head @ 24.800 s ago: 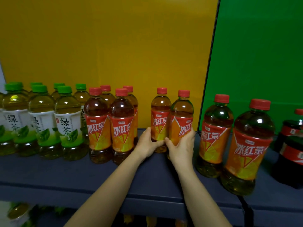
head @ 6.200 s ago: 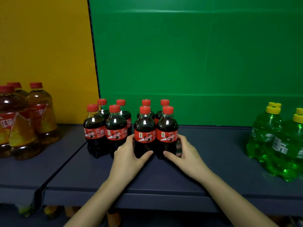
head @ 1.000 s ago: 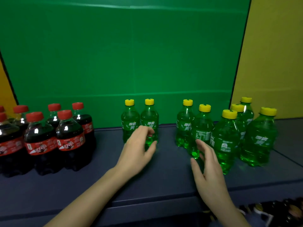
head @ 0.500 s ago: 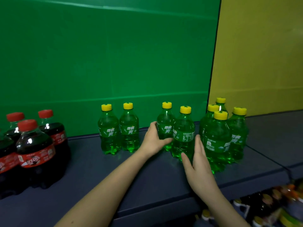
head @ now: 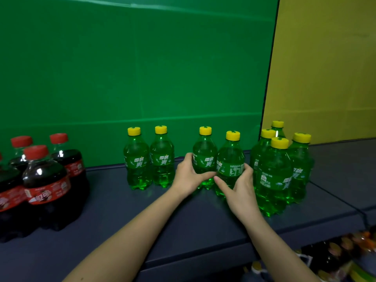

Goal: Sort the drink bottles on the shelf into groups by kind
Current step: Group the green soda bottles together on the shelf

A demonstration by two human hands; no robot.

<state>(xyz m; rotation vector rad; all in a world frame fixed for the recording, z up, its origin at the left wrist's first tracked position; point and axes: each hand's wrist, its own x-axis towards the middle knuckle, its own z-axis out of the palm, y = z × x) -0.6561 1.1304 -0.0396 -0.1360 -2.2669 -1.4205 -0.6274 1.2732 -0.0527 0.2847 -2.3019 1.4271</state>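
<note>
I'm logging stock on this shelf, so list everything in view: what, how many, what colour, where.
green bottles: eight, green with yellow caps; two left, two middle, four clustered right.
cola bottles: at least four, dark with red caps; shelf's left end, partly cut off.
shelf: one, dark blue-grey; under all the bottles.
green panel: one, green; behind the shelf.
yellow panel: one, yellow; behind, at right.
lower goods: uncountable, blurred; bottom right.
left hand: one; grips the left middle bottle.
right hand: one; grips the right middle bottle.
</note>
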